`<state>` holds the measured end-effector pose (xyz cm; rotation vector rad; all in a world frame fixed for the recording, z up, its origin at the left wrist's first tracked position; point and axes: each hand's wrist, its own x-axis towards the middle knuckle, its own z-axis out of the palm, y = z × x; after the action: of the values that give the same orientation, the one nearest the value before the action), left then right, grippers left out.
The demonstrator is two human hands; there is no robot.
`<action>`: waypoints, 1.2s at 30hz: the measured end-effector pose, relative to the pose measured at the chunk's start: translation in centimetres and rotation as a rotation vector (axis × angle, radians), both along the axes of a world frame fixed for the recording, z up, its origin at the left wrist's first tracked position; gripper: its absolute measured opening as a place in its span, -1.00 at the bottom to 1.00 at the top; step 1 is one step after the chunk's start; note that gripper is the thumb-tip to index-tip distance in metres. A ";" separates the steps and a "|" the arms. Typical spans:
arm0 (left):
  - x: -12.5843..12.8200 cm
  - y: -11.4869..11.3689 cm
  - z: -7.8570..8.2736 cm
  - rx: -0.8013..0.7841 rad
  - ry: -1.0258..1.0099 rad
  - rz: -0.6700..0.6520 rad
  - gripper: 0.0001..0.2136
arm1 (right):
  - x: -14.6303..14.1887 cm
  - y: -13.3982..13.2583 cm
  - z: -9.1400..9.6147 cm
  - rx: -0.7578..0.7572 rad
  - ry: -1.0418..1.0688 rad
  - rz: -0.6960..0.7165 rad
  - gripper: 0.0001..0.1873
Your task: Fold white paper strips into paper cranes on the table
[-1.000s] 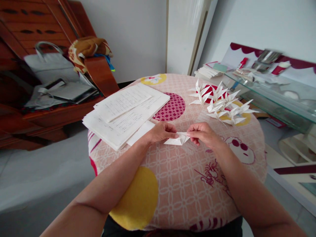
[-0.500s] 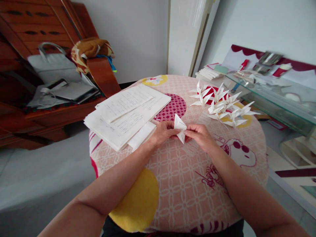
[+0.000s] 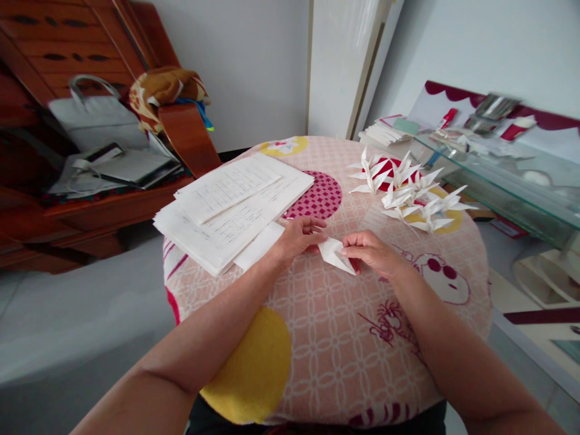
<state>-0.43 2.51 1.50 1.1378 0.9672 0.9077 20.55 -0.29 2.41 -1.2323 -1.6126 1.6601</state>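
A small folded piece of white paper point(image 3: 334, 254) lies low over the round table's patterned cloth point(image 3: 326, 350), held between both hands. My left hand point(image 3: 296, 237) pinches its left corner with curled fingers. My right hand point(image 3: 371, 251) grips its right side, fingers closed over the fold. Several finished white paper cranes point(image 3: 408, 193) lie in a cluster at the table's far right, beyond my right hand. A stack of printed white sheets point(image 3: 231, 205) lies at the far left, just behind my left hand.
A wooden bench point(image 3: 90, 211) at the left carries a grey bag point(image 3: 93, 118), papers and a rolled blanket point(image 3: 165, 90). A glass shelf unit point(image 3: 507, 175) with cups and small items stands right of the table. Grey floor lies at the left.
The folded paper stood upright half a second ago; now it is turned down flatter, pointing right and toward me. Both hands stayed on it and shifted slightly.
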 end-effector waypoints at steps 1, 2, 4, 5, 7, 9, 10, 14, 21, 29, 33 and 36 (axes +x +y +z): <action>0.0 0.0 0.0 0.006 0.007 -0.019 -0.68 | 0.0 0.0 0.0 0.003 -0.007 -0.002 -0.74; -0.1 0.1 0.0 0.008 0.018 -0.036 -0.71 | 0.0 0.0 -0.1 0.012 -0.012 -0.016 -0.75; -0.3 0.3 -0.1 0.014 0.053 -0.060 -0.76 | 0.1 0.2 -0.2 0.055 -0.025 -0.087 -0.79; -0.4 0.4 -0.2 0.023 0.082 -0.067 -0.78 | 0.0 0.3 -0.3 0.089 -0.040 -0.133 -0.80; -0.6 0.6 -0.5 0.083 0.192 -0.067 -0.83 | 0.0 0.6 -0.5 0.187 -0.099 -0.208 -0.78; -0.7 0.6 -0.7 0.219 0.367 -0.044 -0.88 | -0.2 0.8 -0.8 0.323 -0.198 -0.232 -0.84; -0.7 0.6 -0.7 0.308 0.459 -0.027 -0.90 | -0.3 0.9 -0.9 0.396 -0.254 -0.231 -0.89; -0.1 0.1 -0.8 0.651 0.677 0.004 -0.81 | -0.4 0.8 -0.8 0.608 -0.450 -0.209 -0.96; 0.6 -0.7 -1.4 0.762 0.782 -0.110 -0.80 | 0.8 0.5 -0.2 0.613 -0.445 -0.151 -0.92; 0.6 -0.8 -1.1 0.705 0.779 -0.118 -0.84 | 0.9 0.5 -0.3 0.615 -0.519 -0.042 -0.94; 0.8 -1.0 -0.7 0.682 0.799 -0.103 -0.82 | 0.8 0.5 -0.1 0.636 -0.549 -0.031 -0.90; 0.8 -1.0 -0.8 0.682 0.823 -0.104 -0.80 | 0.8 0.5 -0.1 0.646 -0.560 -0.038 -0.86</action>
<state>0.38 1.49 0.69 2.2258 1.2629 0.6901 21.33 0.22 2.33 -1.4058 -2.1882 0.6685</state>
